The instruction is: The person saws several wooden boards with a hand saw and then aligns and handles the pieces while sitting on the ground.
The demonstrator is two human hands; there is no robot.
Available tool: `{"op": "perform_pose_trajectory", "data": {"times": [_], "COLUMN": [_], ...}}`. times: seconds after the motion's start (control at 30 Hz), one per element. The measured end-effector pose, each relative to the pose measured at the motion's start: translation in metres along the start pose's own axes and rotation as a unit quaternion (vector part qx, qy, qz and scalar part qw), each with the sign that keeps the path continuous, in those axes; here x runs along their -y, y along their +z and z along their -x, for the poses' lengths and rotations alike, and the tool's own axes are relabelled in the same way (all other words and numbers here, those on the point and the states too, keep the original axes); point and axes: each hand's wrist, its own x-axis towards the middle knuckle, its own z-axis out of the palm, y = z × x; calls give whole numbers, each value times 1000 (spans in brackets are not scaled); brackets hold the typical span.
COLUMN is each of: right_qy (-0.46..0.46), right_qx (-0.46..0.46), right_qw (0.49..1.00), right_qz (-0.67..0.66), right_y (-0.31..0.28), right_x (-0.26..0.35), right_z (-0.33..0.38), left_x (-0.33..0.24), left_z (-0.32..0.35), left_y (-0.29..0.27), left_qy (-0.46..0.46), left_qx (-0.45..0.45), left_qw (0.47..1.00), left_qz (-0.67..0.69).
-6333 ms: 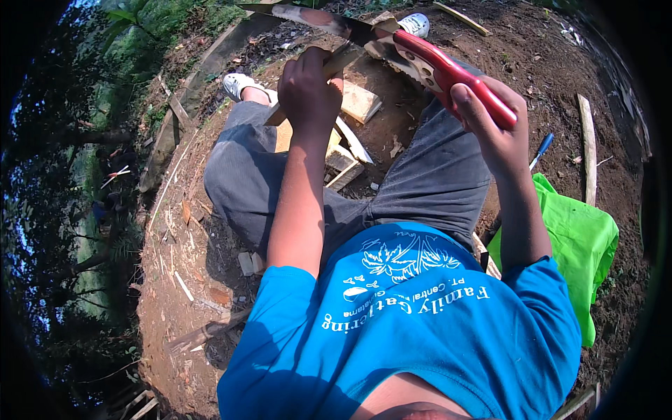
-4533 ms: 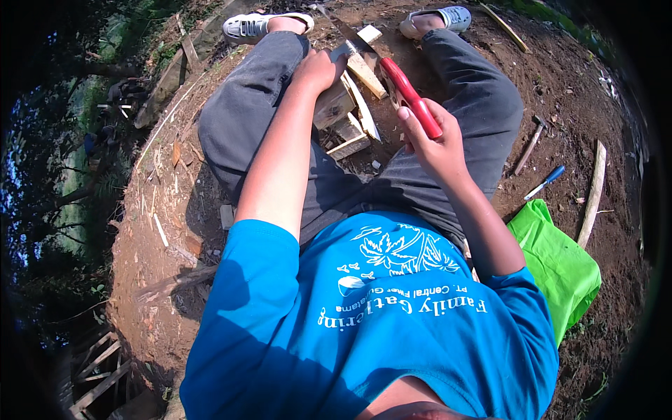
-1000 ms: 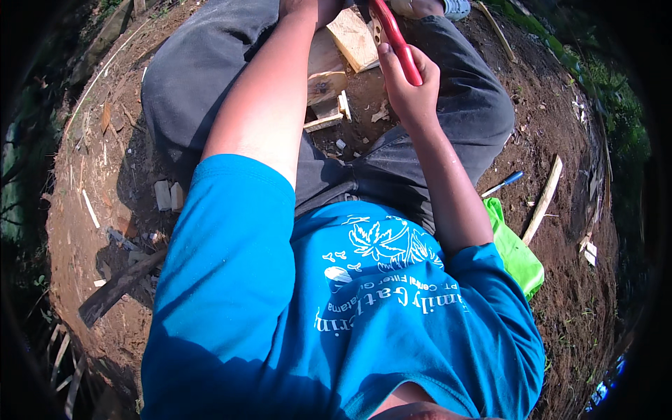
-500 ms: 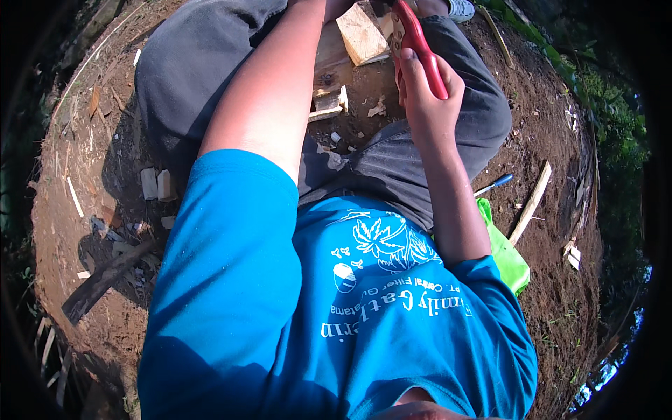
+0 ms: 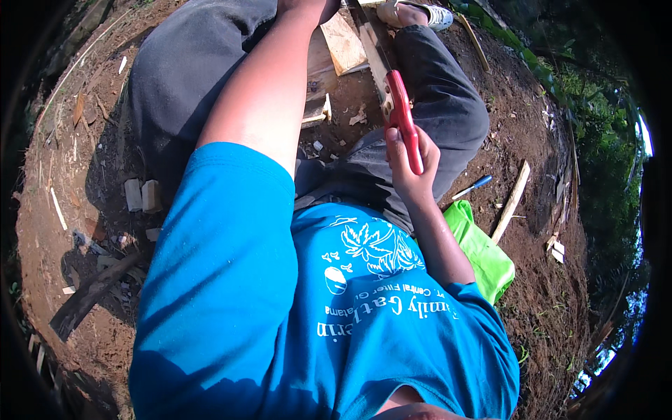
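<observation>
Saw [image 5: 399, 98], red-handled, is held ahead of the body, between the dark-trousered legs [image 5: 448, 105], its blade running to the upper edge. From my remote station, the head view reads, near to far: blue shirt [image 5: 364, 301] with white print; bright green cloth [image 5: 483, 252] at the right. Right hand [image 5: 411, 164]: wrapped around the saw's handle. Beyond the cloth lie a blue-handled tool [image 5: 474, 185] and a stick [image 5: 512, 201]. Farther out, a pale wood block [image 5: 343, 43] is left of the blade. Left hand [image 5: 315, 8]: cropped at the upper edge; I cannot tell its grip.
</observation>
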Motion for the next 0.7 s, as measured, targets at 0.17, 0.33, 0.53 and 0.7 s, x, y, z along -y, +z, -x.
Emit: {"op": "perform_pose_trajectory", "data": {"times": [0.17,0.33,0.53,0.7], "right_qy": [31,33,29,31], "right_qx": [-11,-20,-22,-11], "right_qw": [998,999,999,999], "right_qz": [44,24,15,34], "right_y": [-29,-34,-37,-48], "right_x": [37,49,58,62], "right_z": [50,38,30,34], "left_x": [19,21,17,14], "left_z": [-16,-24,-23,-13], "left_y": [18,21,21,11], "left_qy": [-79,-30,-65,-76], "left_qx": [-76,-47,-39,-27], "left_qw": [985,997,992,989], "left_qz": [131,62,98,127]}}
